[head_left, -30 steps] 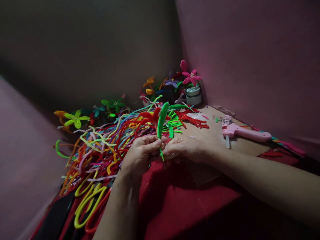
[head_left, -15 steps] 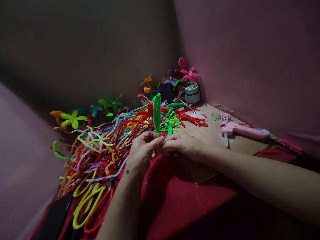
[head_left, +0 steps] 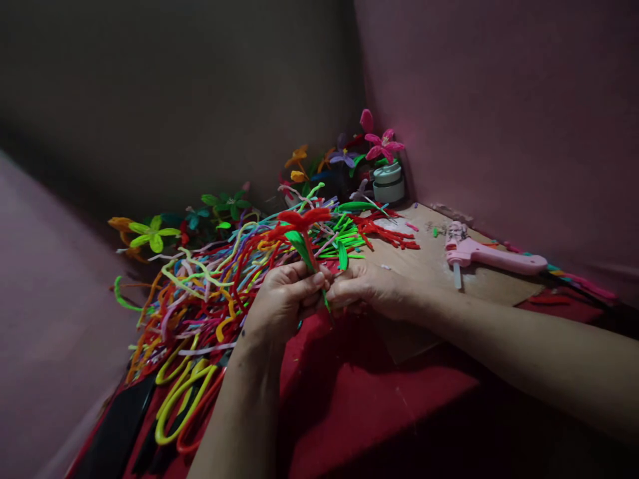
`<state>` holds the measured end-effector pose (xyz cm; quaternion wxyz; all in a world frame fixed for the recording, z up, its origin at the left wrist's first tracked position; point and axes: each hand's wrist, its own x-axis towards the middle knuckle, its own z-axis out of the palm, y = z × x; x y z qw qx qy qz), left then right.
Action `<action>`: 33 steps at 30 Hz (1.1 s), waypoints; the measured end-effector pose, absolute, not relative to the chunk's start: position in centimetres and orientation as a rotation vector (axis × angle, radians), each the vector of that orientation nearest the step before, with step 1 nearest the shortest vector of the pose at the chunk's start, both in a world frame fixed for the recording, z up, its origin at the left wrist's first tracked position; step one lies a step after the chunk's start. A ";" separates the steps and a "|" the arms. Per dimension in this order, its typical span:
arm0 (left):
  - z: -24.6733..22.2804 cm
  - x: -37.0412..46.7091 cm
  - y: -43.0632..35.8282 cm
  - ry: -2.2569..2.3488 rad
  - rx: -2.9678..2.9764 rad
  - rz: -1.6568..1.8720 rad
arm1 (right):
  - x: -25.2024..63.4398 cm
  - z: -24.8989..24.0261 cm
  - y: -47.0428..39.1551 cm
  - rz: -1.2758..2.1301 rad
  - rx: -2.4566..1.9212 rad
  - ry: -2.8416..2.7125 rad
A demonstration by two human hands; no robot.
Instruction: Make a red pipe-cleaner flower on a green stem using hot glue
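Red pipe-cleaner flower point(head_left: 303, 219), stem pinched between both hands' fingers point(head_left: 310, 282)

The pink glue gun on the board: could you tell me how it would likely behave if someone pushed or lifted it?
The glue gun lies flat on its side on the wooden board, so it would probably slide rather than roll. Its plastic-looking body suggests it is stiff and fairly light. The handle juts sideways, so a push at one end would likely spin it.

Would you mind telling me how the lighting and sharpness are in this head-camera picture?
Head view: dim overall, walls murky and pink-tinted; light falls mostly on the pipe cleaner pile and pink glue gun; left hand and right hand reasonably sharp; edges soft and stretched by the wide lens; lower right forearm in deep shadow.
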<state>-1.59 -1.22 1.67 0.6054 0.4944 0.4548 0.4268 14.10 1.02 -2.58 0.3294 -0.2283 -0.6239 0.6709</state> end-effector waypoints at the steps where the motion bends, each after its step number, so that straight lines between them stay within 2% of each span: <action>1: 1.6 -1.6 -1.2 1.028 1.122 0.998 | 14.1 -2.6 1.0 1.781 -0.606 -1.609; 4: 1.4 -1.5 -0.9 0.983 1.082 1.004 | 13.9 -2.6 1.2 1.826 -0.638 -1.546; 13: 0.7 -0.8 -0.5 1.119 1.189 1.110 | 14.1 -2.8 1.3 1.631 -0.676 -1.648; 20: 1.1 -1.9 -0.7 1.176 1.247 0.980 | 14.1 -2.9 1.5 1.751 -0.541 -1.678; 28: 1.7 -1.9 -1.4 0.968 1.189 0.907 | 14.2 -2.4 0.9 1.797 -0.576 -1.662; 33: 1.7 -1.5 -1.2 0.915 1.113 1.015 | 14.0 -2.2 0.9 1.697 -0.574 -1.576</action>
